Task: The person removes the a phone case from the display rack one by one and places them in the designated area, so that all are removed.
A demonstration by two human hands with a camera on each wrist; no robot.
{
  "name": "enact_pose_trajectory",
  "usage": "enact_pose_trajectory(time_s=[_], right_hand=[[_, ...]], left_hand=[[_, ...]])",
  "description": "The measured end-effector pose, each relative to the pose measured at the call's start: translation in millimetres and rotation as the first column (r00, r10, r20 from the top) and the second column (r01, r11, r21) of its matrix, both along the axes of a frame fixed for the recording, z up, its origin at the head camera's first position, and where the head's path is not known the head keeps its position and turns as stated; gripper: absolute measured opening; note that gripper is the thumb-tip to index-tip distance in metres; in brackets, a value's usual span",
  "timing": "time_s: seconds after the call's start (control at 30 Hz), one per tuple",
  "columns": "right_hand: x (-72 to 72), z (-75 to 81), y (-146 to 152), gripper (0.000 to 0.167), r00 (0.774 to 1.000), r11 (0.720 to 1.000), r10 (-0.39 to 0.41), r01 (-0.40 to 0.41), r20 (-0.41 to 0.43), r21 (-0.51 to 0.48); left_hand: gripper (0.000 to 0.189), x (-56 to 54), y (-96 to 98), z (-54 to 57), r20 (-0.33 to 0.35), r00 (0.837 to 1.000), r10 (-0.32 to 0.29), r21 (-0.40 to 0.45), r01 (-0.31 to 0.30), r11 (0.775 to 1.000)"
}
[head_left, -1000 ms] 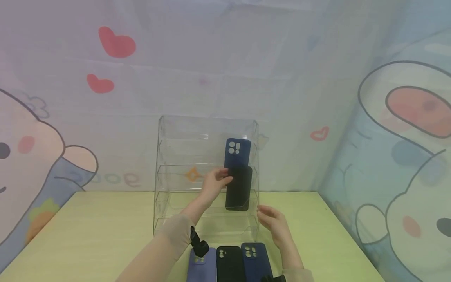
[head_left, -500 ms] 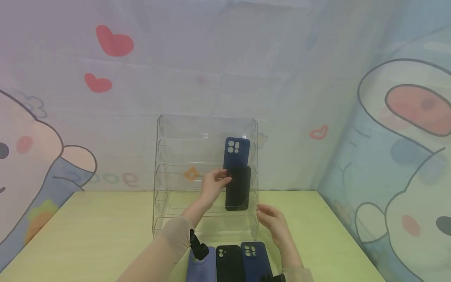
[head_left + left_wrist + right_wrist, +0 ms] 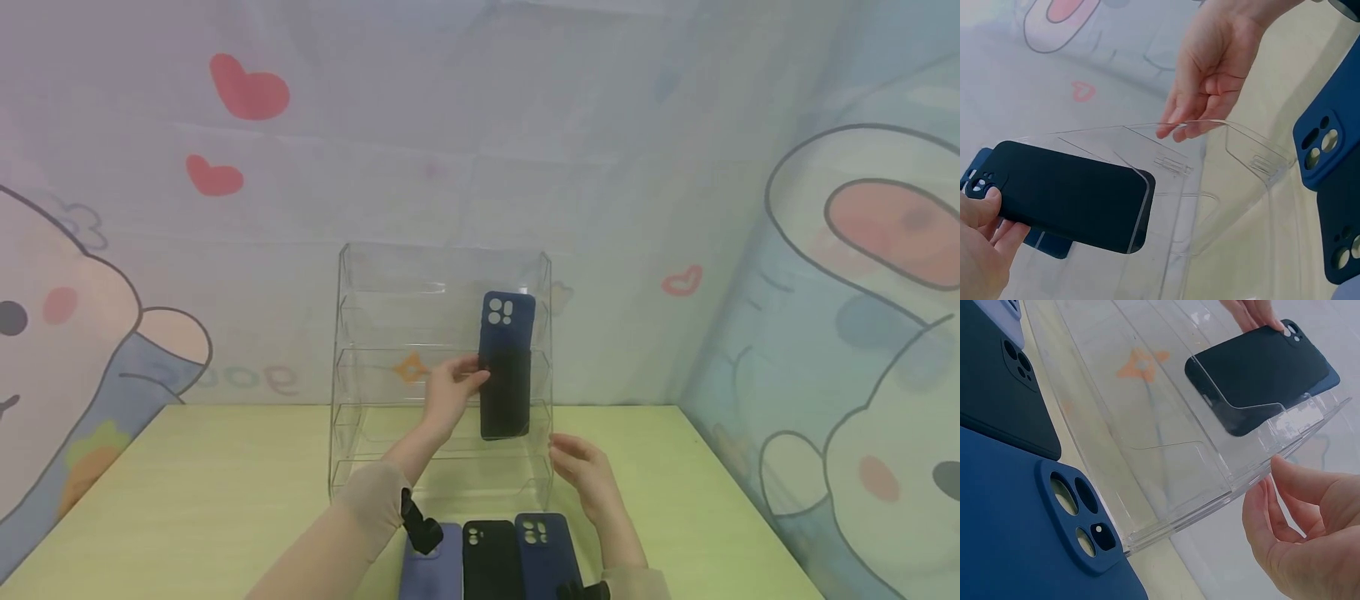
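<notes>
My left hand [image 3: 447, 396] pinches a black phone case [image 3: 506, 400] by its left edge, near the camera holes, between thumb and fingers. The case stands upright at the right side of a clear tiered rack [image 3: 442, 268]. Directly above and partly behind it, a dark blue phone case [image 3: 513, 321] rests in the rack, its lower part covered. At the rack's right side is my right hand [image 3: 588, 475], its loosely bent fingertips touching the outer edge of the clear panel. In the right wrist view, that thumb meets the panel edge [image 3: 1235, 490].
Along the table's front lie a purple phone case [image 3: 433, 575], another black case [image 3: 491, 562] and another blue case [image 3: 547, 554], side by side. The pale yellow table [image 3: 225, 467] reaches back to a printed cloth backdrop [image 3: 450, 125].
The black phone case in my left hand has risen slightly and shifted a little left against the rack. My right hand has stayed at the rack's side.
</notes>
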State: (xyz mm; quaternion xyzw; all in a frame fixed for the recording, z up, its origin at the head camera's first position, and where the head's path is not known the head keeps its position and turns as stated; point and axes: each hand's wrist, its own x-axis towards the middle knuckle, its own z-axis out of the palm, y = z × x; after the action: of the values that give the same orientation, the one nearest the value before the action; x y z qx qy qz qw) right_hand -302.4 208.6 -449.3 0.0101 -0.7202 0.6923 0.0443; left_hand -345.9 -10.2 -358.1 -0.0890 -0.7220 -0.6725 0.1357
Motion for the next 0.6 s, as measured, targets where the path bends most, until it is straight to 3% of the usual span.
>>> enact_pose_trajectory(time_s=[0.6], right_hand=[[0.5, 0.1, 0.3, 0.039, 1.0, 1.0, 0.001, -0.001, 0.009, 0.024]], left_hand=[[0.028, 11.6, -16.8, 18.1, -0.034, 0.999, 0.023, 0.075, -0.021, 0.997]])
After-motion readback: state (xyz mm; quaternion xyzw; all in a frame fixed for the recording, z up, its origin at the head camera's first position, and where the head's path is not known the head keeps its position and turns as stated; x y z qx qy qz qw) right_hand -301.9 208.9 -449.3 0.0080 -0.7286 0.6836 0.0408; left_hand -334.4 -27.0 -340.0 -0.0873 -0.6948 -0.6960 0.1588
